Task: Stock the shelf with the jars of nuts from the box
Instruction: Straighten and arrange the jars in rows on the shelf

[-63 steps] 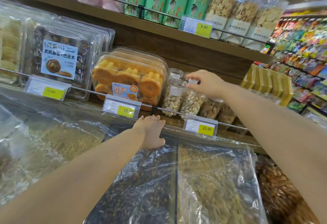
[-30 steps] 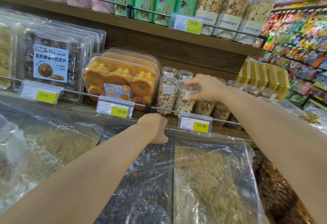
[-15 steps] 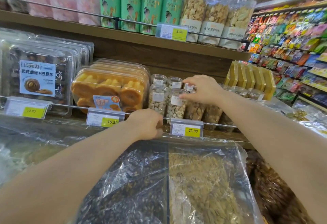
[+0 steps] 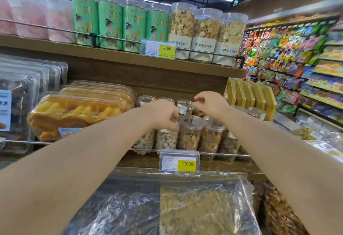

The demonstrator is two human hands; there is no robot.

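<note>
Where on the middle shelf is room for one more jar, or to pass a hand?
Free passage above the nut jars, under the upper shelf. Jars stand packed from pastry trays to yellow boxes; only a strip along the rail is bare.

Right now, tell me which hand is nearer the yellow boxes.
Right. The right hand is just left of the yellow boxes; the left hand grips a jar farther left.

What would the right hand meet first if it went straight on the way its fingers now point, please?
Most likely the clear back-row jar with the white sticker, just left of the fingertips of the right hand. Depth is unclear, so it may pass above the lid.
</note>
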